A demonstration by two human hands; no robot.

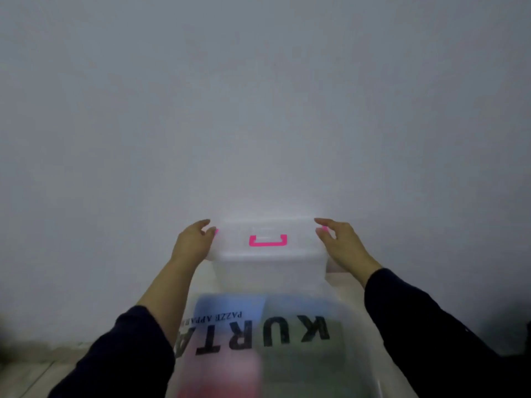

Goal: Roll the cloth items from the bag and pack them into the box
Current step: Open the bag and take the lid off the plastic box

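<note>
**Bracing the box at both ends before it is opened**

Facing the plain grey wall (258, 96), you have almost nothing else ahead of you, and it stands close behind the work, so everything is handled in the narrow strip below it.

Nearest you lies the translucent bag (258, 349), printed KURTA in big black letters that read upside down from your side. Through the plastic you can make out blurred patches of blue, green and red, which I take to be the cloth items, not yet taken out. The bag sits between your forearms, just in front of the box, probably so the cloth has a short way to travel.

Beyond it stands the clear plastic box (270, 268), its lid (270, 251) on and its pink handle (267, 241) lying flat on top. It rests on a pale surface; whether that is a desk or the floor, you cannot tell from here.

Your left hand (192, 242) and right hand (340, 244) sit at opposite ends of the lid, fingers (323, 222) curled over the edges and thumbs underneath, beside small pink bits that look like side latches. Holding both ends at once suggests you mean to free the clasps together so the lid lifts evenly. By my reading, the rolling and packing have not begun.
</note>
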